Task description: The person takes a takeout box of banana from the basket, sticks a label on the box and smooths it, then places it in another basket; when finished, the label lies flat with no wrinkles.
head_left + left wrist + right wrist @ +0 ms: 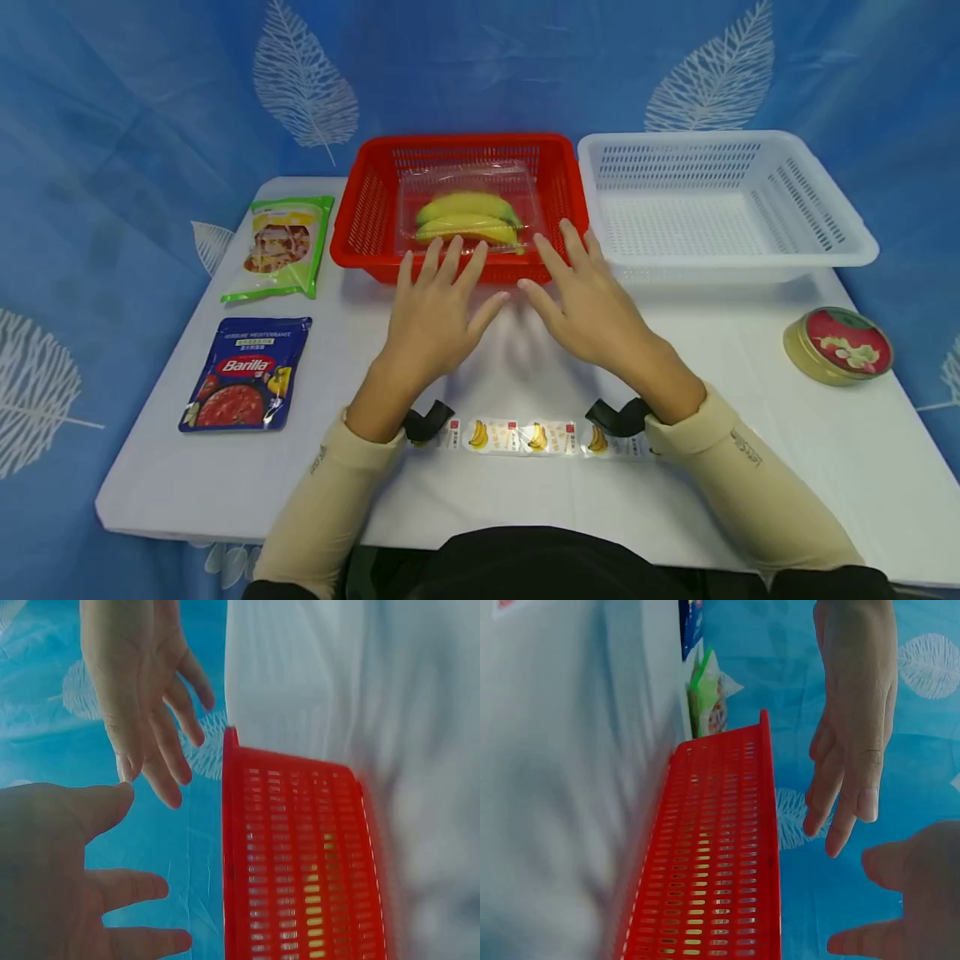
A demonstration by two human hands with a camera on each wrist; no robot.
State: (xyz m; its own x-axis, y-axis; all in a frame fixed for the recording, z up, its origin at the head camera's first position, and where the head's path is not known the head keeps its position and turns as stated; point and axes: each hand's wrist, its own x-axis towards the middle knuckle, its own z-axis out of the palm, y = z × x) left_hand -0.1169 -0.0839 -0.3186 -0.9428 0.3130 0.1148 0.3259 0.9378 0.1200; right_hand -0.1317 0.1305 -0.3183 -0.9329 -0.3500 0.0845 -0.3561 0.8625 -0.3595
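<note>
Bananas [467,218] lie inside a clear plastic clamshell box [532,196], which sits in the red basket [348,208]. My left hand [435,321] hovers at the basket's near side with its fingers spread and straight. Beside it my right hand [588,308] is held the same way, near the basket's front right corner. Both hands are empty, and the wrist views show them apart from the basket, above its rim. A strip of banana stickers [551,437] lies on the table below the wrists, its ends partly covered by the dark wrist straps.
To the right of the red basket stands a white basket [682,225]. A green-edged snack bag [281,248] and a blue Barilla pouch [246,375] lie at the left of the white table [525,500]. A round gold tin [838,346] is at the right.
</note>
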